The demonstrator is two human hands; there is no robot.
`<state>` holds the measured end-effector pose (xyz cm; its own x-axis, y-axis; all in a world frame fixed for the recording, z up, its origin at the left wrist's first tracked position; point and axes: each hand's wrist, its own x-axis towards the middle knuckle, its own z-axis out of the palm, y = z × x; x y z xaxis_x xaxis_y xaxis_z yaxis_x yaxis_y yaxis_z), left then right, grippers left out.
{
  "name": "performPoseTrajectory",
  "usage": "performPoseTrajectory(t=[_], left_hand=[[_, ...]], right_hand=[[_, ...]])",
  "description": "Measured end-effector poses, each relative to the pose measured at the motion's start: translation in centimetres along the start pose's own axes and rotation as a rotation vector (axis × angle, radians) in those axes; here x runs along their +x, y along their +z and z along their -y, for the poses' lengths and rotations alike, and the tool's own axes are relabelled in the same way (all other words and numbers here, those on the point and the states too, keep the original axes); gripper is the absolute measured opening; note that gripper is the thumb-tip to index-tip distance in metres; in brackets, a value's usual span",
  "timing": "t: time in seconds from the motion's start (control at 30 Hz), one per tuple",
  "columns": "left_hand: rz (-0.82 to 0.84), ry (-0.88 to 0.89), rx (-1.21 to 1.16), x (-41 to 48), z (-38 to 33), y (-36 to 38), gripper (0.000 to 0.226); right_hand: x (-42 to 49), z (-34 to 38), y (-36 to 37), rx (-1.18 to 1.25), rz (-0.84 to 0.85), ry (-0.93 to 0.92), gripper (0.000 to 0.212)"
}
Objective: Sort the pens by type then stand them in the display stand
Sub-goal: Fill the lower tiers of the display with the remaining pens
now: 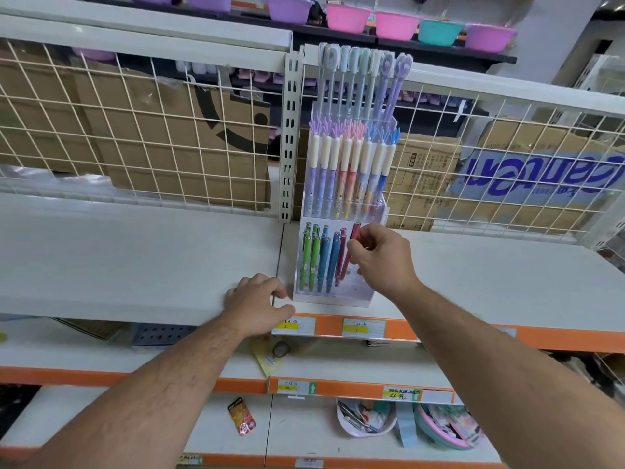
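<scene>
**penguy:** Head view, left to right: left hand [258, 304] lies loose-fingered on the smooth white shelf [135, 258], gripping nothing.

**mod_k:** And the right hand [382, 257]?

**penguy:** Pinching a slim red pen [345, 265] in the front tier of the clear acrylic display stand [338, 301] (beside the blue pens [333, 262]).

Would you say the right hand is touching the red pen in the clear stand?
Touching: the head view shows the right hand pinching the red pen near its top.

Clear tiered display stand [338, 301] holds upright pens [306, 262] grouped by type.
</scene>
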<state>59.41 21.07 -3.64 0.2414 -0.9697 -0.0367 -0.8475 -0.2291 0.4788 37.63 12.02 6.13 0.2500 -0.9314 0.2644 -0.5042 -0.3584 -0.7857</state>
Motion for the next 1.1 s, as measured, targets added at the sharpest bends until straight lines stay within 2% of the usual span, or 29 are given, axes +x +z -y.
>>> performPoseTrajectory(t=[0.33,0.5,0.8,1.1], left_hand=[[0.01,0.006,0.004,0.0,0.1,0.0,0.025],[0.014,0.008,0.007,0.0,0.2,0.0,0.025],[0.016,0.012,0.013,0.1,0.3,0.1,0.025],[0.01,0.017,0.014,0.1,0.2,0.0,0.025]], right_hand=[[-0.6,-0.6,0.8,-0.132,0.016,-0.036,0.024],[-0.8,-0.9,1.2,-0.223,0.062,-0.05,0.012],[-1.2,-1.4,1.5,-0.154,0.05,0.027,0.01],[-1.4,-2.1,2.2,-0.197,0.02,0.044,0.006]])
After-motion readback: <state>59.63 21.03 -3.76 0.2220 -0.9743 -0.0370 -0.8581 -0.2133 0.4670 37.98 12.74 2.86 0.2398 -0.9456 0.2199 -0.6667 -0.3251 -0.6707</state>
